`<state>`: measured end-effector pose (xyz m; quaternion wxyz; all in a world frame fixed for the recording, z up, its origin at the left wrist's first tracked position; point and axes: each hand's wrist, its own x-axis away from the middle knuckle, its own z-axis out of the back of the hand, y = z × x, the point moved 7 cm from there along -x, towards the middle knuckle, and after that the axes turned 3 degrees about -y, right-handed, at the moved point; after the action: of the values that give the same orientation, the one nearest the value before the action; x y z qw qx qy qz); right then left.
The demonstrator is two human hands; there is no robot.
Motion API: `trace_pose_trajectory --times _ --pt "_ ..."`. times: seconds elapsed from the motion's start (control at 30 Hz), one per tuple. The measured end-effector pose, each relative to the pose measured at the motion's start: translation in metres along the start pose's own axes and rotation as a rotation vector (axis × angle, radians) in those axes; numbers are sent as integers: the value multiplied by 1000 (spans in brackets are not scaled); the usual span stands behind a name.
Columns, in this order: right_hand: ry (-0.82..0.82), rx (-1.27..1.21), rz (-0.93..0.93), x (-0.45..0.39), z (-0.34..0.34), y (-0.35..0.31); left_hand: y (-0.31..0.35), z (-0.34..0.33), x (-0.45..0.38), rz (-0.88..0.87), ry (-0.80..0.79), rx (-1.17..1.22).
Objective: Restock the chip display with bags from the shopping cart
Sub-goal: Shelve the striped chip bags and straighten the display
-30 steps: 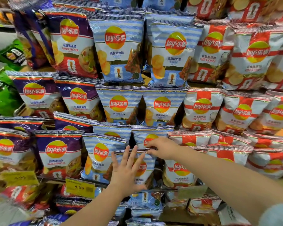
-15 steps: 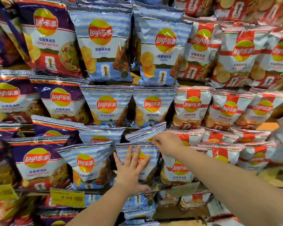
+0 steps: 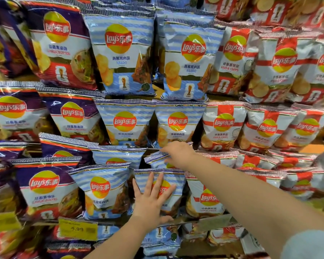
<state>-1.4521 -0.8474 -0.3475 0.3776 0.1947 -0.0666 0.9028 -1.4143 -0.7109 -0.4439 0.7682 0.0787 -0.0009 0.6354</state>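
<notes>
Blue-and-white striped foil fills the middle columns of the chip display, and I am working at its lower shelf [image 3: 213,222]. My left hand [image 3: 152,200] lies flat with fingers spread and straight against the front blue bag [image 3: 176,181], pressing it back and gripping nothing. My right hand [image 3: 180,153] reaches just above, its fingers curled over the top seam of the tilted blue bag [image 3: 155,159] behind, which sits crooked between the front bag and the row above. I judge this to be the seating step: one bag going into the column while the front one is held steady (the shopping cart itself is out of view). Next, I think, the tilted bag must be pushed down and squared upright behind the front bag, gently, since its purple and red neighbours stand touching on both sides.
</notes>
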Motion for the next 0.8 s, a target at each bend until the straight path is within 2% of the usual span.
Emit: trace_pose_trajectory --times 0.1,0.27,0.4,0.57,0.7,0.77,0.8 --pt "51 -26 -32 -4 5 -5 0 3 0 11 43 -73" --pt "134 -199 -114 -1 10 0 -3 -4 4 26 -38 -29" --pt "219 -315 -144 0 16 0 3 0 8 -9 -41 -25" --pt "220 -395 -129 1 20 -11 12 1 5 -32 -46 -35" --pt "189 -517 -168 3 5 -17 15 -4 4 -36 -237 -7" --pt "179 -557 -189 2 4 -18 9 -9 1 -29 -162 -6" --pt "166 -547 -188 1 4 -17 7 -6 1 -35 -45 -41"
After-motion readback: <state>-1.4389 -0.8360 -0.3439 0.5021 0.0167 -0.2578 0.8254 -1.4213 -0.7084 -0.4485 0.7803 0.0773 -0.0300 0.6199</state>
